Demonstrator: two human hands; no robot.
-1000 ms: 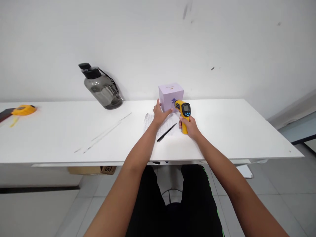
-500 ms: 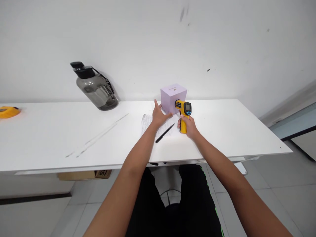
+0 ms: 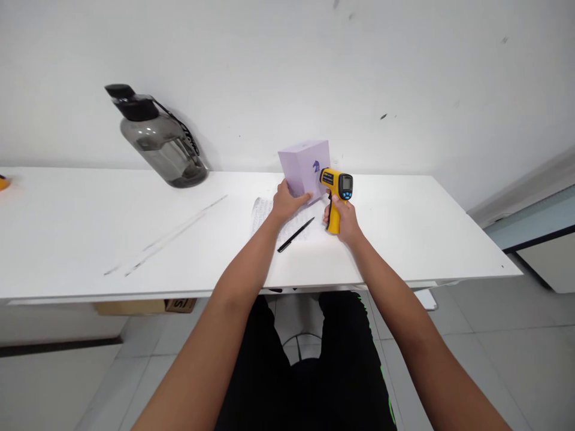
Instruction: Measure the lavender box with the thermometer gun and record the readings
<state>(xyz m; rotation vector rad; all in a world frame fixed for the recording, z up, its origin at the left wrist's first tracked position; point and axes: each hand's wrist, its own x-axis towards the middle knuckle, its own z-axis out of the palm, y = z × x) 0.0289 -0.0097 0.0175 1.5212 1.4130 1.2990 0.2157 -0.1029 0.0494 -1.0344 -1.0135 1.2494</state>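
A lilac box (image 3: 308,170) with a dark horse-head logo is tilted near the wall, gripped at its lower left by my left hand (image 3: 287,202). The thumb lies along its near bottom edge, and the other fingers are partly hidden behind it. My right hand (image 3: 345,220) is wrapped around the handle of a yellow and black infrared thermometer (image 3: 335,181). Its nose points at the box's front face, close to it; I cannot tell whether they touch. Below the box lie a sheet of paper with writing (image 3: 261,211) and a black pen (image 3: 295,234).
A grey see-through water bottle (image 3: 164,146) with a black lid stands against the wall at left. An orange object (image 3: 3,182) is cut off at the left edge. A cardboard box (image 3: 130,307) sits under the white table (image 3: 171,263).
The lilac box has turned and tipped in my left hand, so the horse logo now shows on its front. The thermometer stays in my right hand beside it. The view has shifted slightly.
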